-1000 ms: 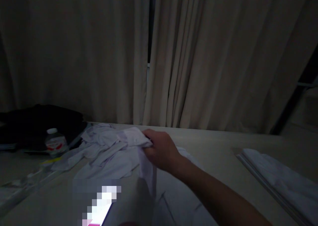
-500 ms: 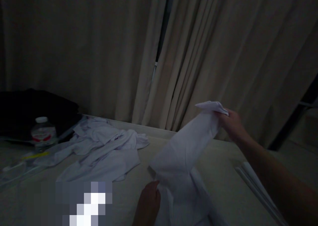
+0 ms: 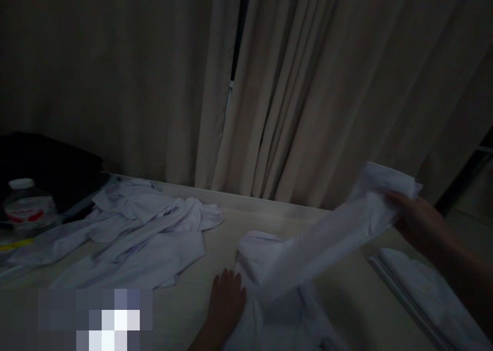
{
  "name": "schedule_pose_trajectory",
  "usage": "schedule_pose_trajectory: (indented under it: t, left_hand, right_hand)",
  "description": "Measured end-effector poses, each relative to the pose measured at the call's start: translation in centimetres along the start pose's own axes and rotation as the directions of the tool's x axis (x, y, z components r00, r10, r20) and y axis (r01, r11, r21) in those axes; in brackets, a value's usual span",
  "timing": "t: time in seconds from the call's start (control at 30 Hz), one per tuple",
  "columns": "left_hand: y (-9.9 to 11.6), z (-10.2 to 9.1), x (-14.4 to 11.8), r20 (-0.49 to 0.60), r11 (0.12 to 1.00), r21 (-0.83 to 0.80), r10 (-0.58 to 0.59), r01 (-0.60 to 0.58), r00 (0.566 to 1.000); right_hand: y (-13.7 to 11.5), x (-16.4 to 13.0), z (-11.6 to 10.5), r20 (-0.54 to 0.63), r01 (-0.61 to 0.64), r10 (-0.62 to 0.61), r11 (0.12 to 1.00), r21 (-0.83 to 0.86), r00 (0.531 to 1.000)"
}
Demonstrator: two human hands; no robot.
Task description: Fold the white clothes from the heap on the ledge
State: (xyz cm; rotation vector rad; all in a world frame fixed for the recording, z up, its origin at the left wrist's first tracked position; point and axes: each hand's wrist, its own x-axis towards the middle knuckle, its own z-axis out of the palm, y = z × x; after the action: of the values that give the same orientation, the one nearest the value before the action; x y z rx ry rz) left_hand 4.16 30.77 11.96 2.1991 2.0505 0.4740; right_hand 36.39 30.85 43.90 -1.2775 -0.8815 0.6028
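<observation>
Since half a second ago the right hand (image 3: pixel 418 222) has swung its end of the white garment (image 3: pixel 308 253) further right and slightly lower; the cloth now runs at a shallower slant. Left hand (image 3: pixel 225 302) has slid up a little, fingers now fully in view at the garment's lower edge.

Garment: one end bunched in the right hand's closed grip, raised off the counter (image 3: pixel 223 227), well right of centre. From there it stretches down and left in a taut band to a crumpled mass on the counter at bottom centre. Light is very dim; folds are hard to read.

Left hand: flat, fingers spread and extended, palm down, pressing at the left edge of the lower mass. Holds nothing; touches cloth and counter.

Right hand: shut around the upper end, cloth sticking out above the knuckles.

Around it: a heap of white clothes (image 3: pixel 134 233) lies spread on the counter to the left, apart from the held garment. A folded white stack (image 3: pixel 423 289) sits at the right, beneath the right forearm. At far left, a water bottle (image 3: pixel 25 204) with a white cap and red label stands in front of a dark bundle (image 3: pixel 50 163). Beige curtains (image 3: pixel 308 84) hang behind the counter, a narrow dark gap between them. A blurred bright patch sits at bottom left.
</observation>
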Motion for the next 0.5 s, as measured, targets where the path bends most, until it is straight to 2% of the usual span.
schedule_pose_trajectory:
  t: [0.13,0.27,0.33,0.43,0.5]
  left_hand:
    - [-1.0,-1.8,2.3,0.027,0.993,-0.091,-0.077,0.08,0.997]
    - [-1.7,-3.1,6.6,0.072,0.965,-0.207,-0.148,0.16,0.986]
    - [-1.8,-3.3,8.9,0.165,0.935,-0.285,-0.167,0.209,0.972]
    - [-1.3,-3.1,11.7,0.327,0.875,-0.363,-0.201,0.319,0.923]
    - [-0.8,-2.8,13.0,0.374,0.861,-0.375,-0.2,0.344,0.906]
  right_hand:
    - [0.9,-3.4,-1.3,0.048,-0.084,0.084,0.996,0.001,0.995]
    - [-0.6,-6.3,-1.1,0.065,-0.08,0.08,0.997,-0.004,0.995]
    - [-2.2,-7.5,-0.1,0.083,-0.029,0.028,1.0,0.008,0.996]
    - [-4.6,-9.2,1.6,0.162,0.008,-0.007,1.0,-0.007,0.987]
    - [-5.3,-9.7,2.1,0.202,0.025,-0.021,0.999,-0.021,0.979]
